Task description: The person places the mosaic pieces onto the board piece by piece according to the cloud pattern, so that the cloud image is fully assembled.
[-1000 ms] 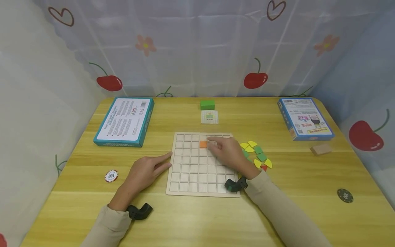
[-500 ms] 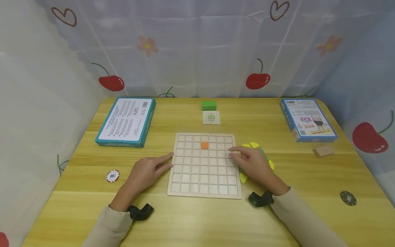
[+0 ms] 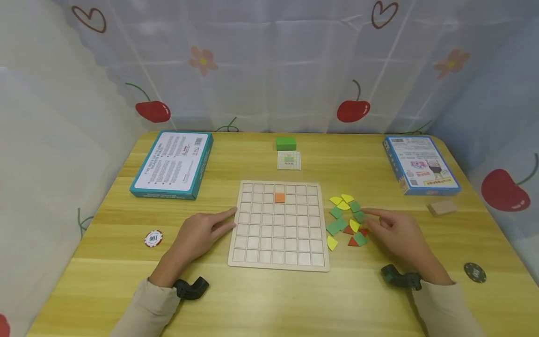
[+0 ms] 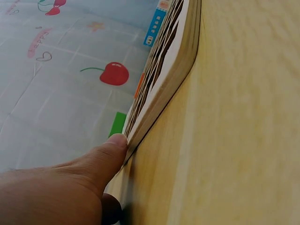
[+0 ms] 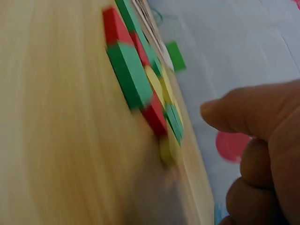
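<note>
A pale wooden grid board point(image 3: 278, 224) lies in the middle of the table, with one orange square tile point(image 3: 280, 197) in its upper part. My left hand point(image 3: 202, 234) touches the board's left edge with straight fingertips; the left wrist view shows the thumb point(image 4: 115, 140) against the board's side. To the right of the board lie loose pieces: green squares point(image 3: 336, 227), yellow quarter rounds point(image 3: 332, 243) and red triangles point(image 3: 353, 242). My right hand point(image 3: 397, 231) is at the right side of this pile, thumb and forefinger stretched toward it. No piece shows between them in the right wrist view.
A printed pattern card point(image 3: 288, 160) leans at a green block point(image 3: 286, 143) behind the board. Boxes stand at the back left point(image 3: 172, 164) and back right point(image 3: 423, 164). Nearby are a wooden block point(image 3: 442, 208), a white chip point(image 3: 153, 238) and a dark chip point(image 3: 475, 272).
My right hand has moved away from the orange tile, off the board and rightward to the far side of the loose pieces. The left hand stays at the board's edge.
</note>
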The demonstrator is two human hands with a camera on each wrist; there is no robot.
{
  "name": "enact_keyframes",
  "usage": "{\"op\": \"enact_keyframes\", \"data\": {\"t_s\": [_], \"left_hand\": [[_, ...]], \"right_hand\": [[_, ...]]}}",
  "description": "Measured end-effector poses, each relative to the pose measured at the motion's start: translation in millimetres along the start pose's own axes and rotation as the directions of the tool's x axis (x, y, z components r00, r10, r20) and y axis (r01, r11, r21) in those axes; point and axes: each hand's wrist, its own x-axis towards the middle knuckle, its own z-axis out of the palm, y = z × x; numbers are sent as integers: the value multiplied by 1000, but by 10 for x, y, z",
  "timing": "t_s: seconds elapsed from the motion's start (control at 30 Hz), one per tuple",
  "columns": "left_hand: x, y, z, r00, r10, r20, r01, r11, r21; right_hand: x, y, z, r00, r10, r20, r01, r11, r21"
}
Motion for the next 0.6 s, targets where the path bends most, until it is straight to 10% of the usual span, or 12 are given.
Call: {"op": "enact_keyframes", "data": {"t_s": [0.6], "left_hand": [[0, -5, 4, 1000, -1, 10, 2, 1000, -13]], "right_hand": [[-114, 135, -185, 982, 73, 172, -71, 997, -19]]}}
